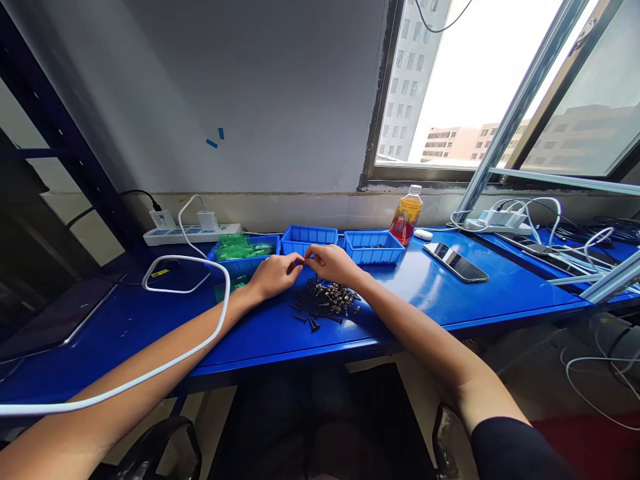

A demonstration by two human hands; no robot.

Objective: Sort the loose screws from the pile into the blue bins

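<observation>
My left hand [277, 274] and my right hand [330, 263] meet above the far side of a loose pile of small dark screws and shiny metal pieces [327, 299]. The fingertips of both are pinched close together, nearly touching. Whatever lies between them is too small to make out. Several black screws [313, 325] lie scattered at the near edge of the pile. Just behind my hands stands a blue bin [310, 233], its front partly covered by them. Another blue bin [375, 255], to the right, has a few small dark bits inside.
Green plastic bags [237, 247] fill a blue bin [245, 265] on the left. A white cable [226, 303] arches across my left forearm. A drink bottle [407, 217] and a phone [455, 262] are on the right. Behind, a power strip [187, 233] lies by the wall.
</observation>
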